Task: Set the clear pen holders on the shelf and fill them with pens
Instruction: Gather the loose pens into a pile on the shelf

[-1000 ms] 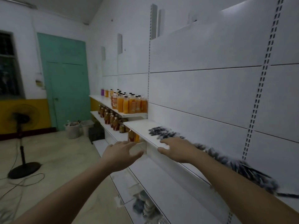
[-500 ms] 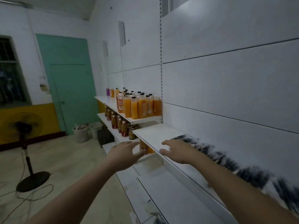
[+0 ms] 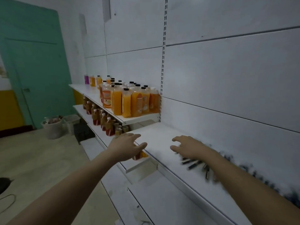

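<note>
A white shelf (image 3: 155, 135) runs along the wall at waist height. Dark pens (image 3: 194, 164) lie loose on it in a blurred row that stretches off to the right (image 3: 276, 189). My right hand (image 3: 186, 147) hovers over the shelf with spread fingers, just above the left end of the pens, holding nothing. My left hand (image 3: 126, 146) reaches toward the shelf's front left corner with relaxed fingers and is empty. No clear pen holder is visible.
Orange juice bottles (image 3: 133, 101) crowd the higher shelf section to the left. Smaller dark red bottles (image 3: 100, 117) fill the shelf below them. Lower white shelves (image 3: 170, 200) jut out beneath my arms. White buckets (image 3: 53, 127) stand on the floor by a green door (image 3: 34, 62).
The view has swung right and closer to the shelf. My right hand has slid left along the shelf past the end of the pens; my left hand has risen to the shelf corner.
</note>
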A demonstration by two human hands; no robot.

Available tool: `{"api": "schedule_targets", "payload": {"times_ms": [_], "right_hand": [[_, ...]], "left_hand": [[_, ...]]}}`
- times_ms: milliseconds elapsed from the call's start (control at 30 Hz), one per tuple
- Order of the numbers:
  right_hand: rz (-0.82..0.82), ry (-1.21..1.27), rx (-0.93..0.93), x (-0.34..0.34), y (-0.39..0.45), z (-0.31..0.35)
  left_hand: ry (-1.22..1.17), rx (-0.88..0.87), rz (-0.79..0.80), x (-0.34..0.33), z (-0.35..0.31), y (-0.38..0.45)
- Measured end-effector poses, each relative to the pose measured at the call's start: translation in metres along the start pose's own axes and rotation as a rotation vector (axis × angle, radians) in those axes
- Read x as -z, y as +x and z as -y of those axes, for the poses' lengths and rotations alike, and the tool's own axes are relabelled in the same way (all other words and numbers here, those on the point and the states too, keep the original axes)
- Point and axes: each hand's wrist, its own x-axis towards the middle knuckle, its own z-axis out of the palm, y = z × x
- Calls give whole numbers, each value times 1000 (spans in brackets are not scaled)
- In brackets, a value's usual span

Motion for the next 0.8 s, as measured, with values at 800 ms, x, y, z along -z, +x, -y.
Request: {"api": "schedule_targets", "payload": {"times_ms": [800], "right_hand": [[-190, 111, -589, -101, 7, -34]], "left_hand": [[-446, -739, 258, -144, -88, 187]]}}
